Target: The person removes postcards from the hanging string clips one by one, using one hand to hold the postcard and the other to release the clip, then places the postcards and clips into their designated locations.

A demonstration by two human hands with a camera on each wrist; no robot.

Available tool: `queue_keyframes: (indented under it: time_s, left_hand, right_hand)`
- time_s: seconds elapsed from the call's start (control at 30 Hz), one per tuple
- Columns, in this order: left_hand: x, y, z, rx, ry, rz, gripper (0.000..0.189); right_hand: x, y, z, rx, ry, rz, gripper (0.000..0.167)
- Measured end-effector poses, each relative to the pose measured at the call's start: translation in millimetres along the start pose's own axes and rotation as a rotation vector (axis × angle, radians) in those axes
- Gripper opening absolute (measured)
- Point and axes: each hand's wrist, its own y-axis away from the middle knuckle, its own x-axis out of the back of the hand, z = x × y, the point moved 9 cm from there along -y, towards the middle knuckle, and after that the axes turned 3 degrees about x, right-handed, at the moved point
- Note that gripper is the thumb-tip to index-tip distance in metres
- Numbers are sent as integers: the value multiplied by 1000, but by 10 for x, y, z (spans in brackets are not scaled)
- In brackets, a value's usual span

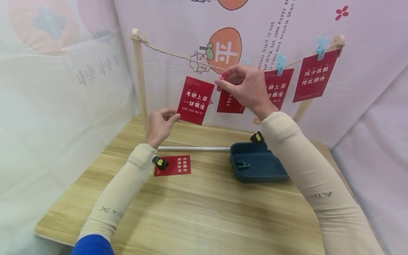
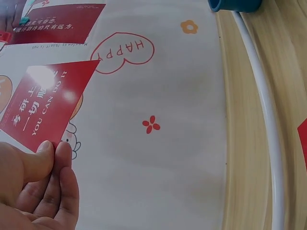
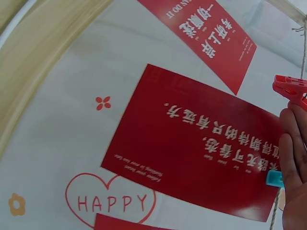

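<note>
My left hand (image 1: 160,124) pinches a red card (image 1: 196,101) with white lettering by its lower corner, thumb against fingers. The card is held up in the air just below the twine (image 1: 178,55). To its right, my right hand (image 1: 247,85) pinches a red clothespin (image 3: 288,87) close to the twine. Behind that hand hangs another red card (image 3: 192,143), with a turquoise clothespin (image 3: 275,178) at its upper edge. Further right, two more red cards (image 1: 315,76) hang from the twine under light blue clothespins (image 1: 322,46).
Two wooden posts (image 1: 140,78) carry the twine. On the wooden table (image 1: 197,212) lie a loose red card (image 1: 178,165) and a white rod (image 1: 197,148). A dark blue tray (image 1: 261,179) holds a dark clip (image 1: 243,165). A printed cloth (image 1: 172,21) hangs behind.
</note>
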Motion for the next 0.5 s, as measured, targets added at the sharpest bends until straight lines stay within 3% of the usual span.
queue_keyframes:
  time_s: [0.5]
  left_hand:
    - [-77,68,-100,73,-11,-24,24]
  right_hand:
    - [-10,214,230,-45,32,-34,42]
